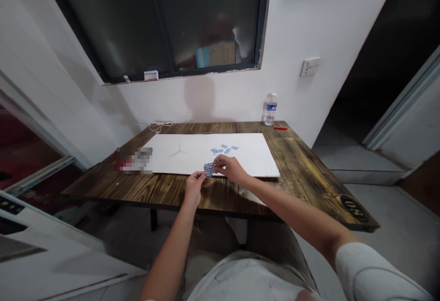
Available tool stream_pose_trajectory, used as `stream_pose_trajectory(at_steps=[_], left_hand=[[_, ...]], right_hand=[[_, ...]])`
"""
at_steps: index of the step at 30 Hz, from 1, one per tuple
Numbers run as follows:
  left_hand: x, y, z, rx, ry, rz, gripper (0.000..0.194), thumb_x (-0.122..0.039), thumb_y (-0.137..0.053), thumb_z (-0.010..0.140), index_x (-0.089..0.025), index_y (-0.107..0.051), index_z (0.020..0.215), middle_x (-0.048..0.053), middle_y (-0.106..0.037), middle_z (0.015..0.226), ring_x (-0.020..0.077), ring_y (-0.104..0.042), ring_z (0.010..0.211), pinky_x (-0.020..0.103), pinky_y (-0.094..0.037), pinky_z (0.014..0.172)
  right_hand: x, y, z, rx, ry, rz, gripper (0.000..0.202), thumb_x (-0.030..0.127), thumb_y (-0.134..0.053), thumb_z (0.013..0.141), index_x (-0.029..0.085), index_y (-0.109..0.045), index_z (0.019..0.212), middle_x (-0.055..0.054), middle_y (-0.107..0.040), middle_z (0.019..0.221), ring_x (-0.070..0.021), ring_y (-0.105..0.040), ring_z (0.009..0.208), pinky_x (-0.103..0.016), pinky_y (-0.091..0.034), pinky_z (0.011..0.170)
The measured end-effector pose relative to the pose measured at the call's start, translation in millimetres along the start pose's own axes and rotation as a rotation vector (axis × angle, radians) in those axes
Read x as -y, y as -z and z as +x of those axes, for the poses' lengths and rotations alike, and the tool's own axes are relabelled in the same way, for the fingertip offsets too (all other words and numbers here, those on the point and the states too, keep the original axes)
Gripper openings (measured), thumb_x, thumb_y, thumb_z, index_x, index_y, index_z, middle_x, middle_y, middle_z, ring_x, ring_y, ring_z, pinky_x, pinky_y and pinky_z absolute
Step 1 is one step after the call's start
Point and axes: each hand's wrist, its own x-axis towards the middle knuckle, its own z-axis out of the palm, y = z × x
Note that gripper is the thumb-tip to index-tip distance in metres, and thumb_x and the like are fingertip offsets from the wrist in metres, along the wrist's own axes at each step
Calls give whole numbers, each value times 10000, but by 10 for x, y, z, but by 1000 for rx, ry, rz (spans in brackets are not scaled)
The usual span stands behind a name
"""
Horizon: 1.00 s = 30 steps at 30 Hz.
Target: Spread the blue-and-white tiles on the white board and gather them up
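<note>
My left hand [195,186] and my right hand [227,167] are close together over the front edge of a white board [165,156]. Between them is a small blue piece with a ladder-like pattern of pale slots [208,169]; whether it is one part or several joined is too small to tell. The left thumb and fingers pinch its lower left end, and the right fingertips grip its right side. Several similar blue slotted pieces [224,147] lie scattered on the board just beyond my right hand.
The board lies on a dark wooden table [309,177]. Thin dark lines [179,150] mark its left half. A water bottle [271,109] and red pen-like stick [281,128] are at the back right, a white cable [161,125] at the back left. A blurred-out item [134,160] sits at left.
</note>
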Motion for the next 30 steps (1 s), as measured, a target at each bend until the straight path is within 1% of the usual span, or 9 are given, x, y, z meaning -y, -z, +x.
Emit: stream_pose_trajectory(at_steps=[2,5,7,10,13,16,21,27,30], left_hand=[[-6,-3,-4,0,2,-12,406,-389,-858,468,-128,-630,679,-16,-626,577,97,-584,489,203,-465,501],[-17,-6,-10,10,19,-19,412,-388,-862,467,-126,-633,688,-14,-636,592,101,-597,496,204,-471,508],[-20,-5,-12,26,27,-13,409,-387,-863,472,-125,-636,688,-9,-642,596,105,-605,503,201,-469,508],[-19,-3,-11,47,34,-5,403,-388,-866,470,-129,-633,672,-5,-645,592,107,-607,508,197,-463,507],[-11,0,-6,70,41,31,402,-402,-865,470,-134,-633,659,7,-654,594,117,-615,523,201,-463,512],[-3,4,-2,103,39,59,393,-415,-861,481,-137,-639,648,14,-663,606,120,-619,535,208,-475,534],[1,14,-1,120,31,65,389,-430,-854,501,-138,-655,663,18,-669,606,117,-612,531,212,-487,544],[7,5,-15,155,24,120,397,-430,-852,503,-131,-686,705,53,-704,668,131,-627,543,231,-508,565],[19,3,-14,158,19,122,376,-421,-846,519,-130,-687,698,50,-700,656,125,-624,536,230,-510,568]], right_hand=[[-38,-95,-48,-43,-60,63,251,424,-666,780,228,-585,914,-8,-704,737,-179,-671,692,-306,-521,688],[-122,-173,-87,-94,-132,116,278,441,-677,758,226,-587,910,-5,-697,704,-183,-669,647,-303,-520,645],[-186,-196,-93,-101,-158,132,316,426,-686,748,225,-596,975,4,-695,698,-178,-667,635,-303,-520,651],[-283,-219,-89,-73,-192,159,392,399,-711,725,223,-600,1057,10,-698,706,-176,-673,648,-305,-525,677],[-358,-241,-82,-34,-246,206,366,420,-749,681,211,-626,956,3,-700,695,-189,-682,651,-311,-532,671],[-374,-247,-77,3,-282,247,366,469,-775,630,207,-613,829,9,-689,651,-200,-680,619,-308,-525,633],[-284,-182,-64,92,-292,196,358,515,-743,654,211,-555,663,26,-657,550,-183,-655,560,-269,-475,558],[-232,-103,-48,163,-264,69,388,503,-729,678,204,-502,578,25,-641,524,-154,-615,533,-240,-423,523],[-233,-78,-25,212,-283,147,404,515,-757,627,205,-501,588,38,-620,507,-148,-595,502,-239,-422,499]])
